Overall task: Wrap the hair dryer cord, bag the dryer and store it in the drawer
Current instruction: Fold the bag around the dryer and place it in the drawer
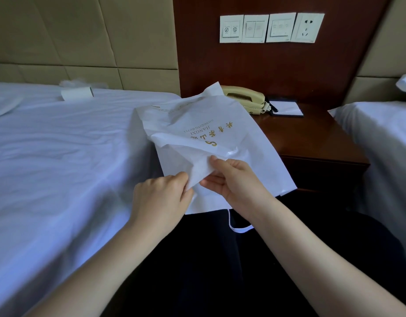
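Note:
A white fabric bag with gold printed lettering is held up in front of me, between the bed and the nightstand. My left hand pinches one layer of its near edge. My right hand grips the other layer beside it, thumb on top. A white drawstring loop hangs from the bag's lower edge. The hair dryer and its cord are not in view. A dark wooden nightstand stands behind the bag; its drawer front is partly hidden by the bag.
A bed with a white sheet lies to the left, with a small white box near the headboard. A beige telephone and a notepad sit on the nightstand. Switches and a wall socket are above. A second bed is at right.

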`<state>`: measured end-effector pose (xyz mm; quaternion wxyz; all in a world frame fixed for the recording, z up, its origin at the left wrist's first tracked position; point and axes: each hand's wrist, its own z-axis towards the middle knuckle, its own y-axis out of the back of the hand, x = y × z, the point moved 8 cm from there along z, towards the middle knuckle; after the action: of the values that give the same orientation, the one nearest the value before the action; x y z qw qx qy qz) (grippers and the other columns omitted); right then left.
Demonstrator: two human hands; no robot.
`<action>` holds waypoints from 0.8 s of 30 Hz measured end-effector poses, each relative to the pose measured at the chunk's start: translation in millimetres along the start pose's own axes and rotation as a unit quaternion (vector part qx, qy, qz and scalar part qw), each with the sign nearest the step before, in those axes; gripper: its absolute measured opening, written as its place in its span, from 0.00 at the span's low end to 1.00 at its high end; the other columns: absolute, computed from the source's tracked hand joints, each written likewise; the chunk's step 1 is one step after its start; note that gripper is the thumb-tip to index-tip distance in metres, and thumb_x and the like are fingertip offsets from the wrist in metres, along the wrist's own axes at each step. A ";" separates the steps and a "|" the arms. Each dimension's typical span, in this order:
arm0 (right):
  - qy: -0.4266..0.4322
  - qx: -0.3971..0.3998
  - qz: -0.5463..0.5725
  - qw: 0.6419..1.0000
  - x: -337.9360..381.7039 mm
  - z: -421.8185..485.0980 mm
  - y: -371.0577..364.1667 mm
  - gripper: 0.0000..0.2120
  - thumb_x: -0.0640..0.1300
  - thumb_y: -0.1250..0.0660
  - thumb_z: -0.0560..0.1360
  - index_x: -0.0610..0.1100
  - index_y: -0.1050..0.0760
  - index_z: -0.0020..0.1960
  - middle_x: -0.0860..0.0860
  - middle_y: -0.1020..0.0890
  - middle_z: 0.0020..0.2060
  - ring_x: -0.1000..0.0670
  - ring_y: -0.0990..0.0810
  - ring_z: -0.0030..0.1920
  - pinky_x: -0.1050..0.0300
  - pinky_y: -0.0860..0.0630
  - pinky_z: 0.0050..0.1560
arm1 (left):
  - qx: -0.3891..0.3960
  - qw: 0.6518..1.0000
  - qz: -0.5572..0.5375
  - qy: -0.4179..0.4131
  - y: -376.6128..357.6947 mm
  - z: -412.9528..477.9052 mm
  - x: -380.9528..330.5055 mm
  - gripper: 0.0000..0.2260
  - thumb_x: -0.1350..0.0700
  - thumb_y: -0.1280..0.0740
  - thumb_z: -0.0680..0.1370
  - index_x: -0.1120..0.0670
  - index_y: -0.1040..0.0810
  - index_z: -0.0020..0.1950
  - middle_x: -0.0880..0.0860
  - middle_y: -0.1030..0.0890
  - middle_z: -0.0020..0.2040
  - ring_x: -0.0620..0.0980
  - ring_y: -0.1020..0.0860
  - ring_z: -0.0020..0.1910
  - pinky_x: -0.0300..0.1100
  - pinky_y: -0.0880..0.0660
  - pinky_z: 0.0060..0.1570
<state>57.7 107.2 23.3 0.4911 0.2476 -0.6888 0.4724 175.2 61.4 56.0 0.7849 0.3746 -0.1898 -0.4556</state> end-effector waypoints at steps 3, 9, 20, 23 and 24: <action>0.026 -0.011 0.042 0.999 2.3 -4.3 -3.7 0.12 0.39 0.41 0.79 0.37 0.24 0.39 0.45 0.17 0.35 0.51 0.17 0.38 0.60 0.19 0.42 | 0.018 1.000 -0.004 0.005 3.2 -2.4 -1.8 0.10 0.52 0.43 0.66 0.52 0.45 0.31 0.54 0.31 0.18 0.60 0.31 0.17 0.38 0.37 0.20; 0.003 -0.048 0.075 0.996 9.6 -15.9 0.5 0.10 0.38 0.41 0.79 0.40 0.30 0.38 0.53 0.26 0.17 0.56 0.22 0.23 0.64 0.20 0.36 | 0.130 0.908 -0.374 0.137 -22.1 -8.3 24.8 0.20 0.39 0.40 0.70 0.56 0.32 0.30 0.52 0.30 0.23 0.47 0.29 0.24 0.43 0.30 0.31; -0.088 0.047 -0.171 0.980 -31.8 -41.0 -5.9 0.14 0.42 0.38 0.77 0.41 0.21 0.35 0.48 0.15 0.34 0.54 0.17 0.32 0.66 0.23 0.33 | 0.192 0.615 -0.632 0.432 -69.0 -17.2 29.2 0.11 0.53 0.40 0.80 0.57 0.21 0.53 0.59 0.16 0.46 0.53 0.17 0.38 0.43 0.21 0.34; -0.109 0.059 -0.275 0.953 -25.0 -40.6 8.0 0.15 0.44 0.41 0.79 0.42 0.20 0.39 0.48 0.16 0.32 0.53 0.18 0.31 0.66 0.24 0.33 | 0.205 0.658 -0.580 0.435 -76.0 -27.2 34.0 0.06 0.61 0.38 0.78 0.55 0.21 0.49 0.55 0.17 0.42 0.52 0.19 0.38 0.45 0.22 0.39; -0.103 0.041 -0.300 0.948 -17.0 -37.0 16.8 0.16 0.45 0.41 0.79 0.41 0.20 0.38 0.48 0.16 0.29 0.53 0.19 0.29 0.65 0.25 0.32 | 0.217 0.660 -0.565 0.446 -80.6 -33.6 35.8 0.05 0.61 0.37 0.78 0.54 0.21 0.48 0.54 0.17 0.42 0.51 0.19 0.39 0.45 0.22 0.39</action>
<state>67.2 145.4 3.6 0.5263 0.5095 -0.6096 0.3030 168.8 20.1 -28.6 0.2637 0.7273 0.3376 -0.5362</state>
